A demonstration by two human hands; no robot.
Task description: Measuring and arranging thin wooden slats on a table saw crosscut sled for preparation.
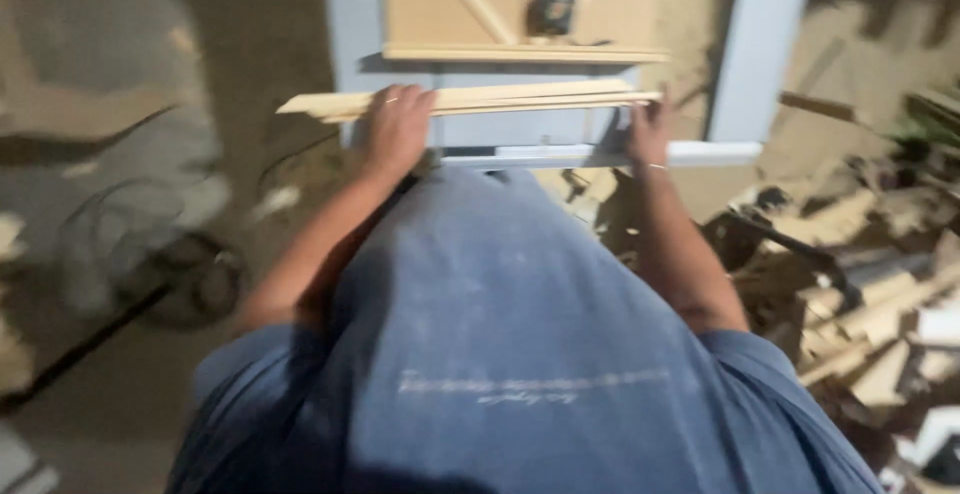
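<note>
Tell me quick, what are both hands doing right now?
Left hand: closed on the bundle of long pale wooden strips.
Right hand: gripping the same bundle's other end.

Motion blur throughout; scrap pile (870, 304) indistinct; blue shirt (520, 354) hides floor.

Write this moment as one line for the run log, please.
left hand: grips wood strips | right hand: holds their other end | strips: level, bundled | ahead: wooden panel | right: scrap wood pile

wood offcuts (870, 324) piled right; tape measure (552, 11) ahead.
</note>
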